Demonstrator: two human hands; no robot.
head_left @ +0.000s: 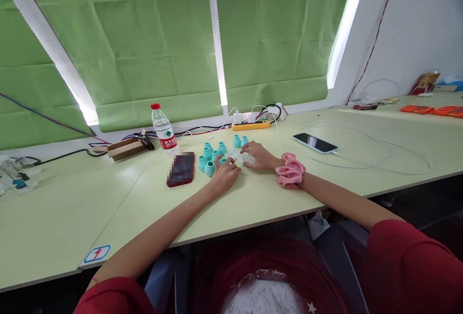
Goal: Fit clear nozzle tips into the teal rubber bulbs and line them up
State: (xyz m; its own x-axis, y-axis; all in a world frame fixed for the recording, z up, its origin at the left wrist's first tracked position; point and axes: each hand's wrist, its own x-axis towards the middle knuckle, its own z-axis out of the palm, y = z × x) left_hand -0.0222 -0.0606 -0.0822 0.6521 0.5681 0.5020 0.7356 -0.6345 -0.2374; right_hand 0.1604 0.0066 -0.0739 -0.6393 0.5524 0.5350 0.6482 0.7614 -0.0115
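My left hand (224,177) rests on the table with its fingers curled beside a cluster of small turquoise vase-shaped pieces (209,168). Its fingertips reach the near edge of some clear plastic pieces (238,157); what they grip, if anything, is too small to make out. From the right, my right hand (258,156) arches over those clear pieces, thumb and fingers bent around a clear one. A pink scrunchie (290,171) circles my right wrist. Two more turquoise pieces (237,141) stand just behind the clear ones.
A dark phone in a red case (181,169) lies left of the cluster, with a water bottle (164,129) behind it. A yellow power strip (251,125) sits at the back. To the right, a light-blue phone (315,143) trails a white cable. An open cardboard box (126,148) stands back left.
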